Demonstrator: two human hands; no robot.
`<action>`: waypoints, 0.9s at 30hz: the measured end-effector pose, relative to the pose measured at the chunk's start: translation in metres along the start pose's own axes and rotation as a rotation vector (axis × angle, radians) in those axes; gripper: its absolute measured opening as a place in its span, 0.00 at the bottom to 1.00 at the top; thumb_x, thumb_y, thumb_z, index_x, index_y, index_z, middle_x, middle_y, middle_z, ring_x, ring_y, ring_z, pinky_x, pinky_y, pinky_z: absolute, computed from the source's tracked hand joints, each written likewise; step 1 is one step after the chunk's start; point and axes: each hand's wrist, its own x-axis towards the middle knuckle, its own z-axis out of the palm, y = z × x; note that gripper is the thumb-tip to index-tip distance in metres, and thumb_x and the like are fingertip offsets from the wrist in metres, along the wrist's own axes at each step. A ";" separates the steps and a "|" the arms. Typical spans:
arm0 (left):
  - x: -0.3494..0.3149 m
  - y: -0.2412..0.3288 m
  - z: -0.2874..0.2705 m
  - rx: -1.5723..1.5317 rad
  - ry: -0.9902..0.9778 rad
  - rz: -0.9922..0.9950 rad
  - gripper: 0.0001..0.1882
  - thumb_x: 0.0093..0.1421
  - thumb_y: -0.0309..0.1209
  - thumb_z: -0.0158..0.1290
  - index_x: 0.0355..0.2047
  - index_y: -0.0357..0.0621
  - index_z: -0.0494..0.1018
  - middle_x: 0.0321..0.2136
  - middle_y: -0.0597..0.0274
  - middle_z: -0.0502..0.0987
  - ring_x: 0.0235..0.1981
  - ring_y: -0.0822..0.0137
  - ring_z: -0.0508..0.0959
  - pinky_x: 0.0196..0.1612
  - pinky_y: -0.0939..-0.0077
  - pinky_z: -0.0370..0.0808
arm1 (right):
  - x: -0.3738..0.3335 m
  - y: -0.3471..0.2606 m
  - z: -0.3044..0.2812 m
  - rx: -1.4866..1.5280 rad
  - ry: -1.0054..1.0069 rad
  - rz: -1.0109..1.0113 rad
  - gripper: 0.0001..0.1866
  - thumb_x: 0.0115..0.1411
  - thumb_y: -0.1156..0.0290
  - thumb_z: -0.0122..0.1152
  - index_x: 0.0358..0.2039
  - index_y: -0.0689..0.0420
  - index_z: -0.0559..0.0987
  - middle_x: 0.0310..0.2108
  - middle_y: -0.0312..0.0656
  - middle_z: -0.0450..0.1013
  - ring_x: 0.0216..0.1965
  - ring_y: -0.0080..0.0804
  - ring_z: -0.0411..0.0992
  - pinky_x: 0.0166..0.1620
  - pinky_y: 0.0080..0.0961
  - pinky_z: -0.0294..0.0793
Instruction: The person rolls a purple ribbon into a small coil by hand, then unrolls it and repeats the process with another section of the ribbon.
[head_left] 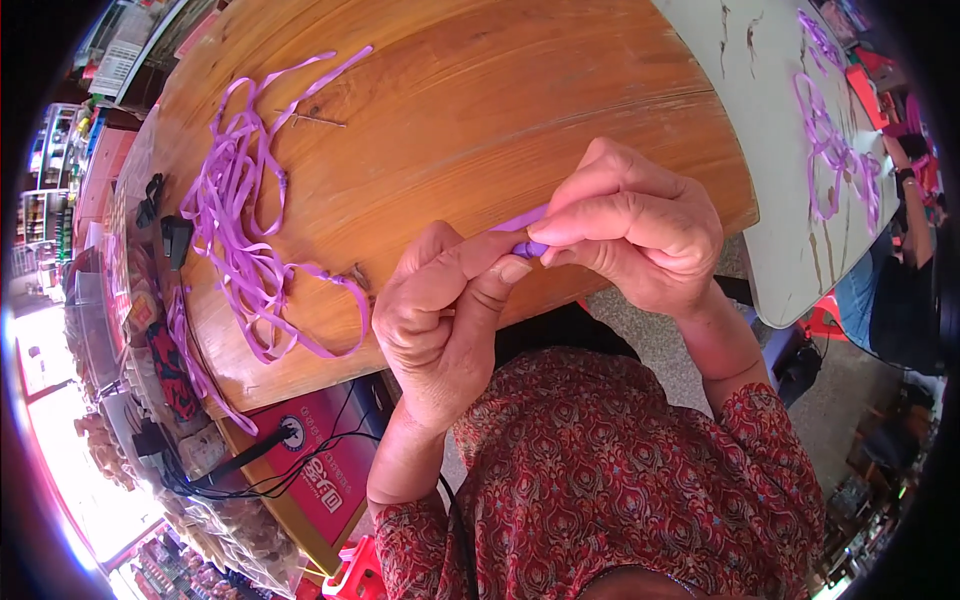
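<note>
Between my two hands, above the near edge of the wooden table, is a purple ribbon [523, 219], with a small darker purple bunched part [528, 249] at the fingertips. My left hand [440, 305] is closed, its thumb and forefinger pinching that part from the left. From the right, my right hand [640, 225] pinches the same ribbon with thumb and fingers. Whether the bunched part is a knot or a fold I cannot tell, since the fingertips cover much of it. A loose heap of purple ribbon [235, 200] lies on the table to the left.
A wooden table [450, 110] spreads out in front of me. On the right stands a white table [780, 200] bearing more purple ribbon [825, 150], with another person's arm [915, 215] beside it. Black cables [240, 490] and a red box [305, 450] are at the lower left.
</note>
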 end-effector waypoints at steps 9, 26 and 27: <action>-0.004 0.004 0.006 -0.045 0.026 -0.040 0.06 0.50 0.18 0.59 0.30 0.38 0.79 0.18 0.66 0.70 0.18 0.75 0.64 0.21 0.83 0.60 | 0.000 -0.006 -0.001 -0.072 0.002 -0.088 0.10 0.44 0.74 0.69 0.28 0.61 0.80 0.27 0.40 0.74 0.24 0.27 0.69 0.25 0.19 0.67; -0.014 0.018 0.004 0.121 -0.081 0.184 0.12 0.48 0.21 0.62 0.35 0.38 0.78 0.16 0.64 0.66 0.16 0.73 0.65 0.17 0.81 0.62 | -0.003 -0.026 -0.015 -0.018 -0.104 -0.033 0.08 0.50 0.73 0.65 0.31 0.59 0.79 0.26 0.37 0.72 0.23 0.26 0.68 0.25 0.20 0.66; -0.013 0.018 0.005 0.093 -0.080 0.181 0.12 0.48 0.21 0.62 0.35 0.38 0.77 0.17 0.64 0.66 0.16 0.73 0.65 0.17 0.81 0.62 | -0.005 -0.027 -0.015 -0.020 -0.103 -0.029 0.08 0.50 0.73 0.65 0.31 0.59 0.79 0.26 0.37 0.72 0.23 0.26 0.68 0.25 0.20 0.66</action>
